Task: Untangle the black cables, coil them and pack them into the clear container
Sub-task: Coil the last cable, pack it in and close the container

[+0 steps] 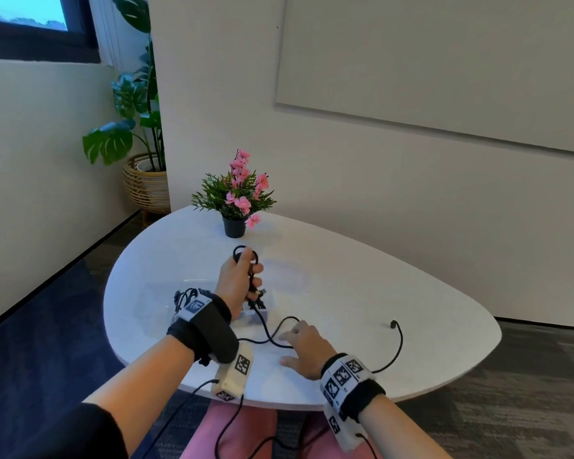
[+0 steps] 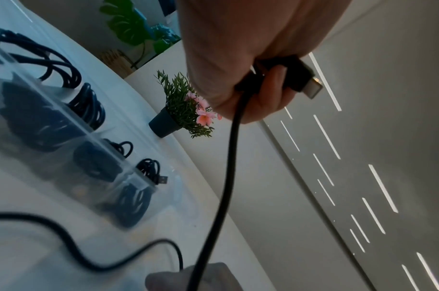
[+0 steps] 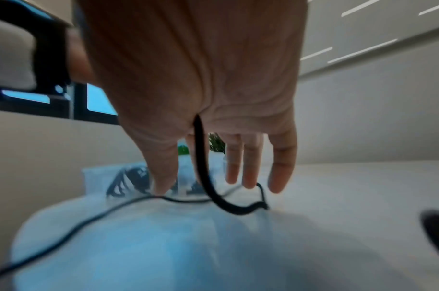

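Observation:
My left hand (image 1: 237, 283) is raised above the clear container (image 1: 246, 315) and grips a small coil of black cable (image 1: 244, 255). In the left wrist view its fingers (image 2: 268, 94) curl round the cable (image 2: 225, 177), and a USB plug (image 2: 310, 86) sticks out of the grip. The cable drops to the white table (image 1: 378, 293) and snakes under my right hand (image 1: 304, 344). That hand lies flat with straight fingers (image 3: 248, 157), the cable (image 3: 203, 167) passing between them. The free end (image 1: 393, 324) lies further right. Several coiled cables (image 2: 38, 118) sit in the container (image 2: 71, 167).
A small black pot of pink flowers (image 1: 234, 200) stands at the table's far side, behind the container. A large leafy plant in a woven basket (image 1: 146, 187) stands on the floor at the left. The wall runs close behind the table. Thin leads (image 1: 226, 425) hang from my wrist bands.

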`<control>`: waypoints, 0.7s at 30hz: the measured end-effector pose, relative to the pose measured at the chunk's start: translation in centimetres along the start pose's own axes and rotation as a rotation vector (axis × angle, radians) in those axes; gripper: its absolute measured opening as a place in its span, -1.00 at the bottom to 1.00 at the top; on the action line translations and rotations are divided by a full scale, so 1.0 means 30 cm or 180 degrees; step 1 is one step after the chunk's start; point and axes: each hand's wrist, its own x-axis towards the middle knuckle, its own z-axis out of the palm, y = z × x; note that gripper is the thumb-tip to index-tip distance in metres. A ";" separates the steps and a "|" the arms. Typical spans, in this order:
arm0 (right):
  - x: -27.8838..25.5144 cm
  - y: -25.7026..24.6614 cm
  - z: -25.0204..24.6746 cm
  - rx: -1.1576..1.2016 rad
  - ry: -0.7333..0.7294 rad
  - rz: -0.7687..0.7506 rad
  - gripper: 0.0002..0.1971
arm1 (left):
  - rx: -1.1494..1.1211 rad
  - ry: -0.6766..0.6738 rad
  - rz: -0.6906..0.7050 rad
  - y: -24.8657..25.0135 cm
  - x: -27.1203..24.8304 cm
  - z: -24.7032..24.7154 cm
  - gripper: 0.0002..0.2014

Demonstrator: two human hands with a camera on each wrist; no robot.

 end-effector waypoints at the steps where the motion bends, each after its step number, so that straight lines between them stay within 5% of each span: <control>1: 0.008 0.009 0.017 -0.0142 -0.0067 0.0063 -0.47 | 0.0100 -0.0014 -0.0006 -0.015 -0.008 0.005 -0.80; 8: 0.045 0.011 0.028 -0.0127 -0.0038 0.0246 -0.20 | 0.0227 0.0028 0.0029 -0.052 -0.024 -0.015 -0.77; 12: 0.016 0.019 -0.023 0.0349 0.0386 0.0286 -0.60 | 0.0321 0.0237 0.0280 -0.050 -0.011 -0.051 -0.74; 14: -0.015 0.029 -0.058 0.0738 0.0660 0.0182 -0.66 | 0.0948 0.0302 0.0556 -0.064 0.004 -0.076 -0.70; 17: -0.075 0.029 -0.125 0.1610 0.0765 -0.0285 -0.65 | 0.2876 0.0346 0.0931 -0.098 0.024 -0.116 -0.64; 21: -0.117 0.003 -0.211 0.2260 0.0959 -0.0739 -0.66 | 0.4340 -0.0251 0.1081 -0.137 0.009 -0.105 -0.57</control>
